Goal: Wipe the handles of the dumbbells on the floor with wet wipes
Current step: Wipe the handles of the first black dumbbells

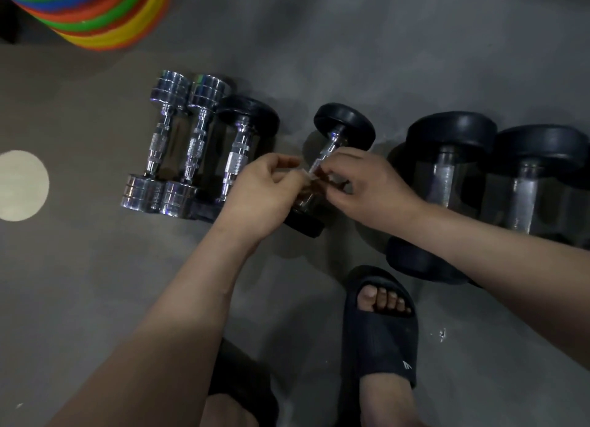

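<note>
hands meet above the handle of a black dumbbell (344, 123) lying on the floor (319, 43): left hand (265, 187) and right hand (367, 187) each pinch a small pale scrap (307, 175) between curled fingers, too blurred to name. chrome dumbbells (166, 139) lie to the left, bigger black ones (447, 132) to the right.

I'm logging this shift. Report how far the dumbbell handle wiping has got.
Done: nothing visible proves that any handle has been wiped. In hand: the left hand and right hand pinch a small pale piece, likely a wipe, over the tilted black dumbbell. Left: probably that one, the chrome dumbbells, the upright small black dumbbell and the large black dumbbells.
</note>
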A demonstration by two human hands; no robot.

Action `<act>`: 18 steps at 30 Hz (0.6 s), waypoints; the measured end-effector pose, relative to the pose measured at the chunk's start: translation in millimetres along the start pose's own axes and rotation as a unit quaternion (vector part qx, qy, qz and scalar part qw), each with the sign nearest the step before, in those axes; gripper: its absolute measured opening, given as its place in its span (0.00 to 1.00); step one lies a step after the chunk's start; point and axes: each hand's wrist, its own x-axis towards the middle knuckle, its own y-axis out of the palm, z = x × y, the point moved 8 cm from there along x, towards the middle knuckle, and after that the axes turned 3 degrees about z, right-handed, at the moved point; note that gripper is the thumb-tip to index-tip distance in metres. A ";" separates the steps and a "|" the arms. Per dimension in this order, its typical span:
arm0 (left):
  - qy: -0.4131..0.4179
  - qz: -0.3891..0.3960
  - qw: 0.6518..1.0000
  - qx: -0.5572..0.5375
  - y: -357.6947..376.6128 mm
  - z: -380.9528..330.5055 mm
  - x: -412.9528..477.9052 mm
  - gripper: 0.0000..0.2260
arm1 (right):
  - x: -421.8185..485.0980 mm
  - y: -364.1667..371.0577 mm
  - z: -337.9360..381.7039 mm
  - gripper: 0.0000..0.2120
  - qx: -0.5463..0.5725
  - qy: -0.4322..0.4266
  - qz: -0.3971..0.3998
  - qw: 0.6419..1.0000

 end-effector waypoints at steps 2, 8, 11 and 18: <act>0.032 -0.078 0.993 0.079 -14.9 0.5 0.7 0.12 | 1.8 -2.5 -16.1 0.05 -0.037 0.067 -0.001 0.997; 0.100 -0.153 0.960 0.213 0.9 16.7 7.1 0.08 | 2.5 -7.3 -37.5 0.08 -0.135 0.105 -0.001 0.985; 0.045 -0.190 0.973 0.123 4.8 29.0 12.9 0.10 | -0.6 4.2 -29.4 0.07 -0.156 0.070 0.036 0.985; 0.053 -0.247 0.958 0.139 22.8 28.7 1.1 0.12 | 6.2 0.1 -27.4 0.08 -0.135 0.081 0.011 0.987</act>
